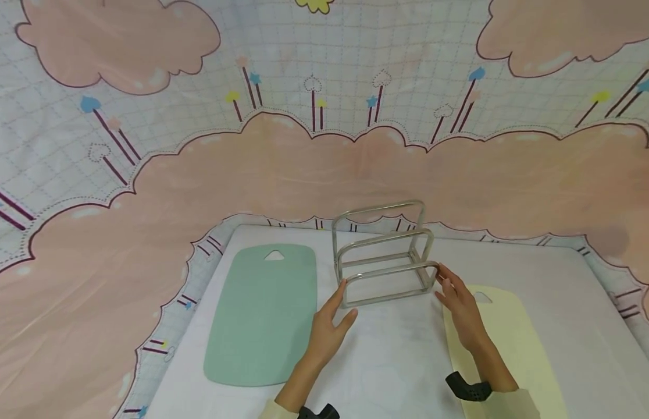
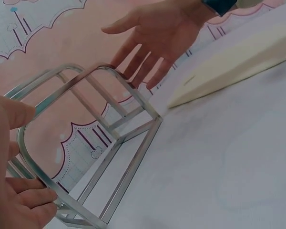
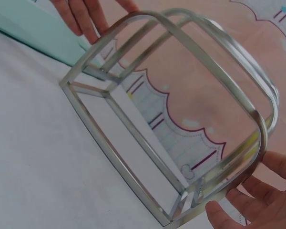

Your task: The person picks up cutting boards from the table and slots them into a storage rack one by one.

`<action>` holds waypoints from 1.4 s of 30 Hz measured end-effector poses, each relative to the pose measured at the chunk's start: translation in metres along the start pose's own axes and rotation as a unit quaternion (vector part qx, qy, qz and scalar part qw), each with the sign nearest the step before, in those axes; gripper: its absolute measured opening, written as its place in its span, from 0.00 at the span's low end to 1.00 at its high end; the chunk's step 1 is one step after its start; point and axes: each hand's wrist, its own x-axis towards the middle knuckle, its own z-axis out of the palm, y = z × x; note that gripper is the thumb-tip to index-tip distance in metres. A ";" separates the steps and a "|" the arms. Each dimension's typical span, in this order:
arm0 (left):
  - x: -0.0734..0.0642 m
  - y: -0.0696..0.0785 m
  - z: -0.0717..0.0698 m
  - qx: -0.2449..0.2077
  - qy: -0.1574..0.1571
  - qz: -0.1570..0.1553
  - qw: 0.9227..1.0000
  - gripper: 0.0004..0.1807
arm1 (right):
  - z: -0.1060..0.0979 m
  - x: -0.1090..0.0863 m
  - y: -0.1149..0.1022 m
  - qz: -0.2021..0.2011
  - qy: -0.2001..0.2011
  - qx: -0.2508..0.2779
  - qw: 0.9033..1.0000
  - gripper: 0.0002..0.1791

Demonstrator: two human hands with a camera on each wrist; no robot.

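A silver metal rack (image 1: 387, 270) with three upright loops stands on the white tabletop between both hands. At its left end my left hand (image 1: 324, 337) touches the front loop with extended fingers, thumb held apart. Opposite it, the fingers of my right hand (image 1: 463, 314) rest at the right end of the same loop. The right wrist view shows those fingers (image 3: 264, 191) spread loosely along the rack's side bar. A green cutting board (image 1: 261, 320) lies flat to the left. On the right lies a pale yellow cutting board (image 1: 492, 337), partly hidden under my right hand and forearm.
The white table (image 1: 387, 361) has its far edge just behind the rack. A patterned cloth (image 1: 356, 163) with clouds and candle-like shapes hangs behind it and surrounds the table. Black wrist devices (image 1: 468, 389) sit on both wrists.
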 end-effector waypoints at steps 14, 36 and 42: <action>-0.007 -0.004 -0.012 0.021 -0.017 -0.012 1.000 0.40 | 0.018 -0.019 0.003 -0.002 0.017 -0.023 1.000 0.26; -0.003 -0.011 -0.029 0.008 -0.021 -0.003 1.000 0.40 | 0.038 -0.042 -0.003 -0.001 0.022 -0.075 0.997 0.30; -0.004 -0.013 -0.029 -0.001 -0.013 0.001 1.000 0.41 | 0.040 -0.045 -0.005 0.009 0.020 -0.074 0.997 0.31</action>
